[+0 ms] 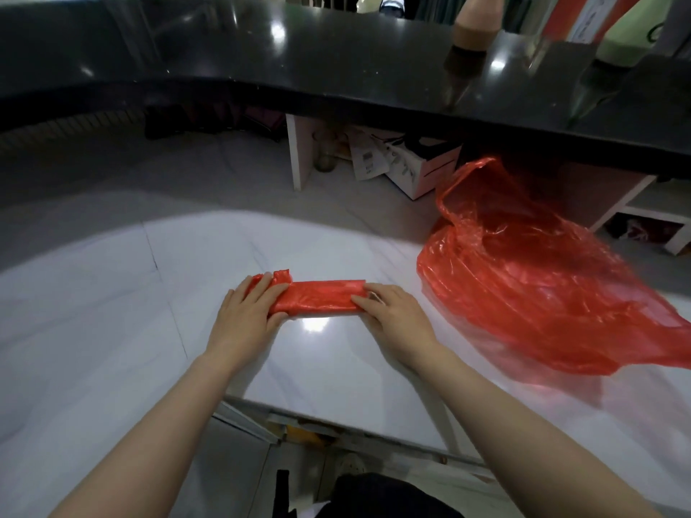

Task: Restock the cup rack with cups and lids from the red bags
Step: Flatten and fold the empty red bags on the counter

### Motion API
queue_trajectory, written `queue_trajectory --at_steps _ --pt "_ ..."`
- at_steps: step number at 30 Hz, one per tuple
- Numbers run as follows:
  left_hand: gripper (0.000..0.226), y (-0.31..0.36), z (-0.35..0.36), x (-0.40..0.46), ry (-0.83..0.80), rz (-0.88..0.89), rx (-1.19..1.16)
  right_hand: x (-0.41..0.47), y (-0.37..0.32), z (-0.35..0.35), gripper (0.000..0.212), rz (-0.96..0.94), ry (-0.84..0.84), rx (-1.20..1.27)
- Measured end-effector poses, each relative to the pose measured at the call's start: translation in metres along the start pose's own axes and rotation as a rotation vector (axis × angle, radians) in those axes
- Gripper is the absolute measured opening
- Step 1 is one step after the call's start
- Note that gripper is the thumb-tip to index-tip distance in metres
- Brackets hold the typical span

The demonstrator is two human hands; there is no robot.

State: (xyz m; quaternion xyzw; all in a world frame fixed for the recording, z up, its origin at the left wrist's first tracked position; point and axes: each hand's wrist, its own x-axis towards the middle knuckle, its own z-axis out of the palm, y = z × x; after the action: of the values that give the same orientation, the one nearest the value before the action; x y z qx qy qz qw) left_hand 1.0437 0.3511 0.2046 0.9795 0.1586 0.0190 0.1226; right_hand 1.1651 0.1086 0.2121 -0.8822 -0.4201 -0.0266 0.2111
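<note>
A red plastic bag folded into a narrow flat strip [319, 296] lies on the white marble counter [112, 312] in front of me. My left hand [248, 312] presses flat on the strip's left end, fingers straight. My right hand [392, 312] presses its right end, fingers straight over the fold. A second red bag [523, 263] lies loose and crumpled on the counter to the right, its mouth raised toward the back. No cups, lids or cup rack are in view.
A raised black glossy bar top [336, 61] runs across the back, with tall bottles [471, 35] at its right. Under it stand a white divider, a jar [323, 155] and a white box with papers [422, 166]. The counter's near edge drops off at my knees.
</note>
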Motion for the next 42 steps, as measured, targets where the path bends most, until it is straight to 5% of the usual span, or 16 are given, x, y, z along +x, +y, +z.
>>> queue_trajectory --at_steps 10,16,22,26,30,32,36,42 --pt "0.080 0.014 -0.021 0.027 0.146 -0.107 0.064 0.037 0.022 -0.009 0.027 -0.049 -0.035 0.061" --pt "0.073 0.060 -0.018 0.037 0.143 0.062 -0.003 0.027 0.033 -0.038 0.029 -0.027 -0.048 0.075" --pt "0.071 0.111 -0.021 0.042 0.116 0.286 0.009 -0.017 0.047 -0.090 0.028 -0.048 0.216 0.008" --pt "0.073 0.136 -0.025 0.028 0.105 0.382 0.000 -0.069 0.063 -0.120 0.048 0.162 0.306 -0.233" --pt "0.072 0.151 -0.017 -0.004 0.106 0.422 -0.050 -0.124 0.091 -0.152 0.086 0.607 -0.048 -0.603" --pt "0.072 0.153 -0.010 -0.025 0.098 0.431 -0.081 -0.142 0.095 -0.159 0.079 0.717 -0.155 -0.680" --pt "0.069 0.159 0.002 -0.057 0.061 0.394 -0.101 -0.156 0.086 -0.165 0.025 0.625 -0.225 -0.777" --pt "0.071 0.177 0.002 -0.091 0.063 0.306 -0.135 -0.143 0.060 -0.179 0.006 0.479 0.164 -0.135"
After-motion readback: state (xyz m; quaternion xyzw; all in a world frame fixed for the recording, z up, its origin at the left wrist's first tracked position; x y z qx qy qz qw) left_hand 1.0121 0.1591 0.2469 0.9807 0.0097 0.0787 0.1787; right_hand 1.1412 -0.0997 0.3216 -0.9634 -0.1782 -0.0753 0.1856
